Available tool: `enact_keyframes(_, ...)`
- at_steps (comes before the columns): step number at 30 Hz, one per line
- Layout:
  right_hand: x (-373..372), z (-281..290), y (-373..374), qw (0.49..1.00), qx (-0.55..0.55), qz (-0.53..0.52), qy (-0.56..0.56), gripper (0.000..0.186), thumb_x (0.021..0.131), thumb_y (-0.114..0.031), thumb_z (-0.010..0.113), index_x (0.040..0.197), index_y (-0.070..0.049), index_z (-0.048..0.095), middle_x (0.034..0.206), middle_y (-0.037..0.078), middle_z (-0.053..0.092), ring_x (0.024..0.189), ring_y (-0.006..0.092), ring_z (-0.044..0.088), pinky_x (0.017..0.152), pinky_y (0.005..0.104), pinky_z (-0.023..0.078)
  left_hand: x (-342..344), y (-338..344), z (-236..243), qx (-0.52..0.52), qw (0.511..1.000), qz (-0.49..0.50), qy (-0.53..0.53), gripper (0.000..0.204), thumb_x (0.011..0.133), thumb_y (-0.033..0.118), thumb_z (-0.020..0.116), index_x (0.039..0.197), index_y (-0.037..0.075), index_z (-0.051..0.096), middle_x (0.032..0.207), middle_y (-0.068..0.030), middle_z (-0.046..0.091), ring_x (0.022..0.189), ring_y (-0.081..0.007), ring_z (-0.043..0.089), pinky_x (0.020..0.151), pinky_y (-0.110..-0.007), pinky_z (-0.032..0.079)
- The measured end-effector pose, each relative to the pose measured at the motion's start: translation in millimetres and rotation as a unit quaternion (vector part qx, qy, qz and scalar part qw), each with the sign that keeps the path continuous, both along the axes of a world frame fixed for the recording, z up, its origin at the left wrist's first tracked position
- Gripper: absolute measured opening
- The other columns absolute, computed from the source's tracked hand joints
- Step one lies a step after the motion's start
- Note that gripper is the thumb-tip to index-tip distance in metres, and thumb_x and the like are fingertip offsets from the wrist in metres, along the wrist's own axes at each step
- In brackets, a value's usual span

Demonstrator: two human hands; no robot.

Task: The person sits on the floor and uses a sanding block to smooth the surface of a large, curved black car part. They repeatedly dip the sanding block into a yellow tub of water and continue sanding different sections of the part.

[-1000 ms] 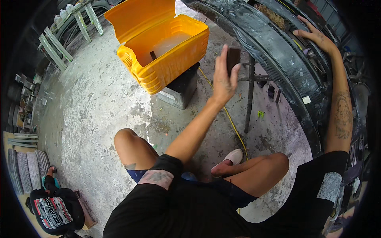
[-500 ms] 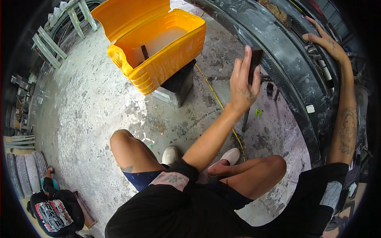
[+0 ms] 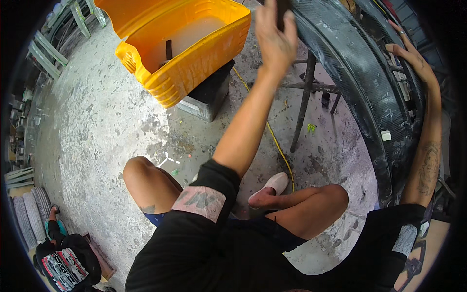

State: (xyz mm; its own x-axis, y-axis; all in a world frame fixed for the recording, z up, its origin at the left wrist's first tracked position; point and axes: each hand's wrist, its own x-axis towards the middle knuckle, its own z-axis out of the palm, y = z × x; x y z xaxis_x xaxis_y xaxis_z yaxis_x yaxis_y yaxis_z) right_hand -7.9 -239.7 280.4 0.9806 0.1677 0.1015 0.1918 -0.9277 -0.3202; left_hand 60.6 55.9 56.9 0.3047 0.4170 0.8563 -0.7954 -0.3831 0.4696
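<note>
A dark flat block point(image 3: 283, 13) is in my left hand point(image 3: 276, 46), the thumb on one side and the fingers along the other. That hand is at the top of the view, by the near edge of a long curved black carbon-weave panel point(image 3: 348, 73) smeared with whitish residue. I cannot tell whether the block touches the panel. My right hand point(image 3: 413, 61) rests on the panel's far side, fingers and thumb spread apart. A small white piece point(image 3: 386, 135) sits on the panel's surface.
A yellow open container point(image 3: 194, 61) with cloudy liquid and a dark strip point(image 3: 169, 49) stands on a black box point(image 3: 211, 95). Dark stand legs point(image 3: 304, 102) are under the panel. A yellow cord point(image 3: 275, 141) crosses the floor. Another person point(image 3: 68, 263) and tires point(image 3: 30, 214) are lower left.
My left arm has stretched farther forward, carrying the block up along the panel's near edge. My right hand stays on the panel. The whole view has shifted slightly.
</note>
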Motion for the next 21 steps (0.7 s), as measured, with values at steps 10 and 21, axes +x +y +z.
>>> enact_keyframes(10,-19,-4,50,0.983,0.130,-0.117,0.054,0.078,0.093,-0.043,0.067,0.161,-0.017,0.039,0.114,0.007,0.070,0.112,0.0171,0.064,0.103,0.0263,0.044,9,12,-20,-0.012,0.996,-0.091,0.002,0.048,0.092,0.004,0.068,0.138,-0.004,0.056,0.100,-0.0216,0.062,0.092,-0.0353,0.059,0.080,-0.041,0.048)
enact_keyframes(21,-1,2,8,0.998,0.021,-0.037,0.035,0.082,0.094,-0.046,0.063,0.163,-0.015,0.032,0.116,0.007,0.073,0.115,0.0174,0.063,0.102,0.0320,0.048,15,14,-20,-0.004,0.994,-0.100,0.031,0.064,0.094,0.001,0.063,0.155,0.000,0.042,0.101,-0.0206,0.056,0.092,-0.0353,0.056,0.085,-0.041,0.048)
